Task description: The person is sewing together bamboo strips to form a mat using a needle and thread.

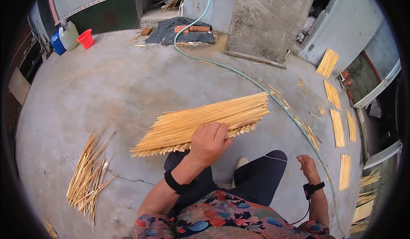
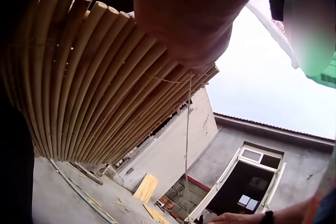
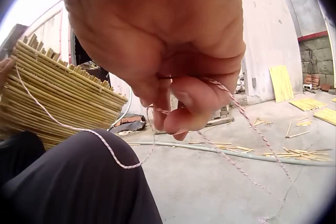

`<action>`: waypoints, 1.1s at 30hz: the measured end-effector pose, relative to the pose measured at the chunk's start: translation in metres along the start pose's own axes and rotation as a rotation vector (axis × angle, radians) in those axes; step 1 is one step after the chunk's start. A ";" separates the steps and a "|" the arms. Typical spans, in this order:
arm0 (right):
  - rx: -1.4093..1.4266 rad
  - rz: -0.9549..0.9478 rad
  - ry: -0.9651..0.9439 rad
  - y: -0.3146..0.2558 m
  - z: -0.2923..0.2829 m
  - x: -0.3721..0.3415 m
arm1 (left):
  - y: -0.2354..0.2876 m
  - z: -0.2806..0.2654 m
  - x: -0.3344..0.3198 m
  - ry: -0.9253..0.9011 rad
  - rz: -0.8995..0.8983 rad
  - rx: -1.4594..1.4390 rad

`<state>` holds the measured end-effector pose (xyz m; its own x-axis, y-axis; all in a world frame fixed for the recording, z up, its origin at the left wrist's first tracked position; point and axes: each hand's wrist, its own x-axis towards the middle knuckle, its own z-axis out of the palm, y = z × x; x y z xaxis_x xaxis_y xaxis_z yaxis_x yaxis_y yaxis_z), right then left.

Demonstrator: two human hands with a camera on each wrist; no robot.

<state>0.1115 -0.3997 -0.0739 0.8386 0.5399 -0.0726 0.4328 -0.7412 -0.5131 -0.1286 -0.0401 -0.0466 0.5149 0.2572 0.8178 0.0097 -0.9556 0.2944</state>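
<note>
A mat of straight pale stalks [image 1: 205, 119] is held tilted above the person's knees. The left hand [image 1: 210, 143] grips its near edge, thumb and fingers around the stalks. In the left wrist view the stalks [image 2: 100, 82] fan out beneath the left hand [image 2: 184, 19]. Off to the right, apart from the mat, is the right hand [image 1: 308, 167]. In the right wrist view the right hand [image 3: 168, 50] pinches a thin red-and-white string [image 3: 239, 106] between thumb and fingers. The string loops over the knee to the mat [image 3: 58, 98], and loose lengths hang below the hand.
Loose stalks [image 1: 87, 175] lie in a pile on the concrete floor at left. A green hose [image 1: 239, 71] crosses the floor. Several flat stalk mats [image 1: 337, 128] lie at right, with scattered pieces nearby. A red bucket [image 1: 85, 39] and jugs stand at the back left.
</note>
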 end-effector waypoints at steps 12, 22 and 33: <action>0.426 -0.720 -0.180 -0.220 0.090 -0.009 | -0.012 -0.011 -0.009 -0.053 0.081 -0.120; 0.652 -0.864 -0.166 -0.268 0.095 0.003 | -0.038 -0.011 0.008 -0.069 -0.039 -0.152; 1.059 -1.102 0.034 -0.334 0.095 0.019 | -0.047 -0.015 0.046 -0.024 -0.217 -0.333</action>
<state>-0.0485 -0.1042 0.0149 0.2812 0.5944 0.7534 0.4104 0.6352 -0.6543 -0.1185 0.0188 -0.0151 0.5517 0.4404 0.7083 -0.1560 -0.7797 0.6064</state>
